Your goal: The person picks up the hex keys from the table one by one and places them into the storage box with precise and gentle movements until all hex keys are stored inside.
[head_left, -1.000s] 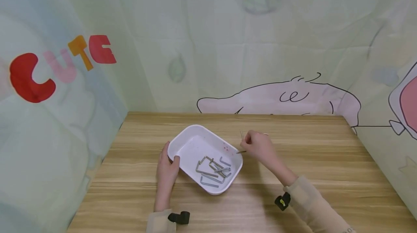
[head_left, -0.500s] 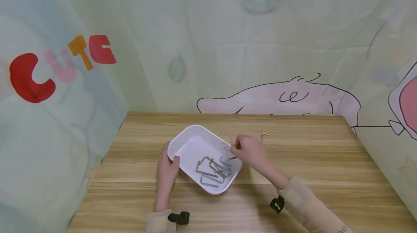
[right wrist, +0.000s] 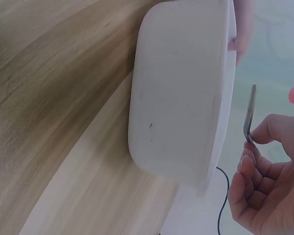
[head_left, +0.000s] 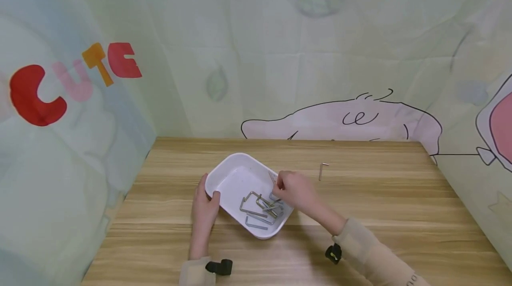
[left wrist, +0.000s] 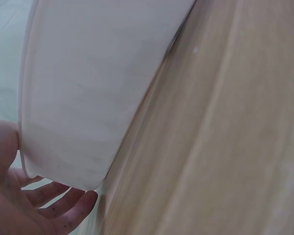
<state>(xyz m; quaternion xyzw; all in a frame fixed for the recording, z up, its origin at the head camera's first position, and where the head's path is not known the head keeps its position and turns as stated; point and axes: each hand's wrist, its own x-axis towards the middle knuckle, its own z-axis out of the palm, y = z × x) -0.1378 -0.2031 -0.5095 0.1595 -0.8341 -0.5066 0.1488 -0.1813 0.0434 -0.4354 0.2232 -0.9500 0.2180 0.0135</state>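
A white plastic tray (head_left: 230,184) stands at an angle on the table, with several L-shaped Allen keys (head_left: 257,226) lying toward its near right end. My left hand (head_left: 206,210) grips the tray's left end, thumb over the rim and fingers against the outer wall (left wrist: 88,98). Over the right rim, my right hand (head_left: 296,192) pinches an Allen key (right wrist: 250,115) between thumb and index finger. In the right wrist view its bent end sits at the fingertips and one silver arm sticks up; the other fingers are curled.
One more Allen key (head_left: 321,172) lies on the wooden table (head_left: 380,197), behind and right of the right hand. A printed cloth backdrop (head_left: 192,77) rises behind the table and on both sides.
My right hand has moved left and slightly toward me, carrying its Allen key from beside the tray to over its right end. The key left on the table is now uncovered. My left hand stays put.
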